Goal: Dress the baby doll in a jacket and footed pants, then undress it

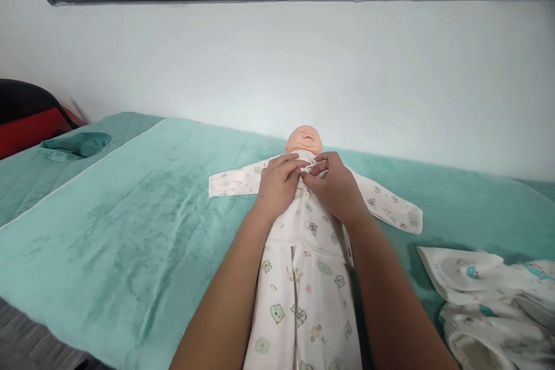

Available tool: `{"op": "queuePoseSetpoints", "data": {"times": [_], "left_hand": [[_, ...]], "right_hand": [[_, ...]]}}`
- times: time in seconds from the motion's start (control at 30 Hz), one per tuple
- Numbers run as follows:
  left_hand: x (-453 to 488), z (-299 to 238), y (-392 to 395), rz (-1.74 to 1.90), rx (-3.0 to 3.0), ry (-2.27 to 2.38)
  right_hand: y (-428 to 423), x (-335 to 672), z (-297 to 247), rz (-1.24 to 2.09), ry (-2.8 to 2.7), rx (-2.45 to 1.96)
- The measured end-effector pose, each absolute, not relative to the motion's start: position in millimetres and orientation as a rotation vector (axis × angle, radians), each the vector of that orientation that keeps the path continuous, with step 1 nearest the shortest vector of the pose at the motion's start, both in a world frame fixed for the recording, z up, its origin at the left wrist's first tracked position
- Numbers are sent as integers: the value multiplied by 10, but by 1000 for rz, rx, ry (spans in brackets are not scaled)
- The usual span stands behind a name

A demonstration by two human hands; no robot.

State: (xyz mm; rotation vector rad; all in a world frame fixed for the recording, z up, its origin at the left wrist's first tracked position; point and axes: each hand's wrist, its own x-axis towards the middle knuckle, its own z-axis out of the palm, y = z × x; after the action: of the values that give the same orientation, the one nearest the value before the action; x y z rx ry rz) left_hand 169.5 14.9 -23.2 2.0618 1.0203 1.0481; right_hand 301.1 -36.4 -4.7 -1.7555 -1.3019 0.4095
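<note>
A baby doll [304, 139] lies on its back, dressed in a white baby shirt [310, 222] printed with small animals. Matching trousers [277, 309] cover its legs, and both sleeves stretch out to the sides. At the doll's upper chest, just below the chin, my left hand [280, 182] and my right hand [333, 185] meet with fingers closed on the shirt's front edges near the collar. A bit of the white edge shows between the fingertips. The fastening there is partly hidden by my fingers. A button shows lower on the front.
A green plush sheet [130, 225] covers the bed against a white wall [277, 69]. Folded white printed baby clothes [489, 300] lie at the lower right. A rumpled green cloth [78, 143] rests far left, near a red and black object [30, 121].
</note>
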Motion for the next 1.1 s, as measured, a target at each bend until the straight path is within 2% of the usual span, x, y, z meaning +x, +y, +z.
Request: {"op": "queuePoseSetpoints", "data": {"times": [0.2, 0.43, 1.1], "left_hand": [[1718, -277, 180, 1132, 2077, 1006], [1712, -281, 165, 1138, 2100, 1000], [1689, -217, 135, 1063, 1916, 976]], "right_hand": [[-318, 3052, -84, 473, -1305, -1647], [-311, 3167, -138, 837, -1151, -1377], [-275, 3322, -284, 805, -1295, -1245]]}}
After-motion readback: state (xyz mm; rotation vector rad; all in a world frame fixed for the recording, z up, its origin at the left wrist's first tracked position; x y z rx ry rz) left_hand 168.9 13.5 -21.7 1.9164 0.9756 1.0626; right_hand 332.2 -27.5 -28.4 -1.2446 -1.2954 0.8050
